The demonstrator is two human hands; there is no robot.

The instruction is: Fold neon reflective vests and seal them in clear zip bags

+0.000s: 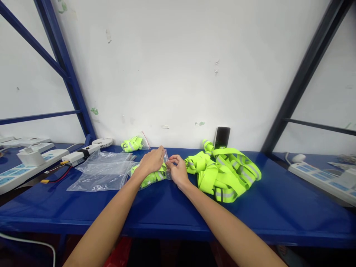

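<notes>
A clear zip bag [167, 171] with a folded neon-yellow reflective strap [152, 178] inside lies on the blue table between my hands. My left hand [152, 161] rests over the bag, its fingers closed on the upper part of the bag's edge. With thumb and finger, my right hand [178, 170] pinches the same edge from the right. Just right of that hand is a loose heap of neon-yellow reflective straps [222, 172] with grey stripes. Part of the bagged strap is hidden beneath my left hand.
Flat clear bags [104, 174] lie to the left. Behind them sits another filled bag [132, 144]. A black phone [222, 137] leans on the wall. A small white fan [102, 142], power strips [36, 167] and wires [59, 176] occupy the left side; another power strip [322, 180] is at right.
</notes>
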